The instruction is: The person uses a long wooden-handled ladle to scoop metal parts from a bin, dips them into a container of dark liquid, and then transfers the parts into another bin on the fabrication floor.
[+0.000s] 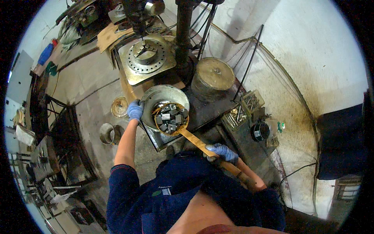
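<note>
My right hand (223, 152), in a blue-grey work glove, is wrapped round the flat wooden handle of a skimmer (194, 141). The skimmer's round, orange-rimmed bowl rests over the near side of a metal bucket (176, 90). Several small grey metal blocks (166, 117) fill the bowl; its mesh is mostly hidden beneath them. On the bucket's left side, my left hand (135, 110), gloved alike, has its fingers closed at the rim. The bucket stands at the near left corner of a dark metal table (208, 109).
Behind the bucket is a drilling machine with a chuck (146, 52) on a round, holed plate. A lidded drum (214, 74) stands right of it. Farther right, a tray (235, 117) holds metal bits beside a black pot (260, 131). An open can (108, 133) sits on the floor at left.
</note>
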The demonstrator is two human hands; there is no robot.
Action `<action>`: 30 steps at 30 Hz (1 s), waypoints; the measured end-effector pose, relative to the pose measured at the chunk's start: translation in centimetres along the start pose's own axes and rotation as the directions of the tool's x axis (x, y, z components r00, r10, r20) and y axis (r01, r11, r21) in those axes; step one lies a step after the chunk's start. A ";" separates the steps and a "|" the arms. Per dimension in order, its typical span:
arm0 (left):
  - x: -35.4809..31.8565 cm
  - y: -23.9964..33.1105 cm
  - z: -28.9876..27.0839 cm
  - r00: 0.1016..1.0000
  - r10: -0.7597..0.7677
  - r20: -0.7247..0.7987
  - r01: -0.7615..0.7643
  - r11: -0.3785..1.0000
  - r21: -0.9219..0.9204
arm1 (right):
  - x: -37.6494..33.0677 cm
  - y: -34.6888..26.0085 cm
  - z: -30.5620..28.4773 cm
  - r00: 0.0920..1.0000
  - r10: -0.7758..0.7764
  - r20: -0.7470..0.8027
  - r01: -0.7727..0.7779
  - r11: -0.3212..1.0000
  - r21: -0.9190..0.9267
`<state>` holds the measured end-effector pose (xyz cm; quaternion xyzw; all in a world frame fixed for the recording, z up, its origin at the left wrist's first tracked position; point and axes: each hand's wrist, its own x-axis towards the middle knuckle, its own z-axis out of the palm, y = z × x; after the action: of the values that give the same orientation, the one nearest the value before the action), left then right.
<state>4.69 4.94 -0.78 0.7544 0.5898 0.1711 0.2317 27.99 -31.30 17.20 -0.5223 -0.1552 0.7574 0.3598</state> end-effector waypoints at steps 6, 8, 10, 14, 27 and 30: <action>-0.4 0.2 -0.5 0.998 0.043 -0.040 -0.043 0.999 0.005 | -0.5 -0.3 1.5 0.993 -0.013 -0.114 0.020 0.998 0.066; -0.3 0.0 -0.3 0.999 0.039 -0.034 -0.039 0.999 -0.021 | -0.3 0.1 1.5 0.992 -0.043 -0.116 0.050 0.997 0.054; -0.3 0.1 -0.4 0.999 0.028 -0.019 -0.028 0.999 -0.025 | -0.1 0.3 1.2 0.995 -0.046 -0.087 0.052 0.997 0.063; 0.0 -0.9 0.3 1.000 0.020 -0.018 -0.020 1.000 -0.021 | -0.3 -0.1 1.4 0.997 -0.044 -0.067 0.048 0.997 0.064; -0.1 -1.1 0.2 1.000 0.026 0.003 -0.025 0.999 -0.031 | 0.5 0.9 1.1 0.992 -0.048 -0.120 0.057 0.996 0.070; -0.3 -0.7 0.1 1.000 0.022 -0.006 -0.022 0.999 -0.027 | 0.7 1.3 -0.3 0.999 0.033 -0.022 -0.032 0.999 0.032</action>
<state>4.14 4.78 -1.22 0.7570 0.5800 0.1838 0.2381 27.65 -31.78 15.78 -0.5273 -0.1308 0.7597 0.3573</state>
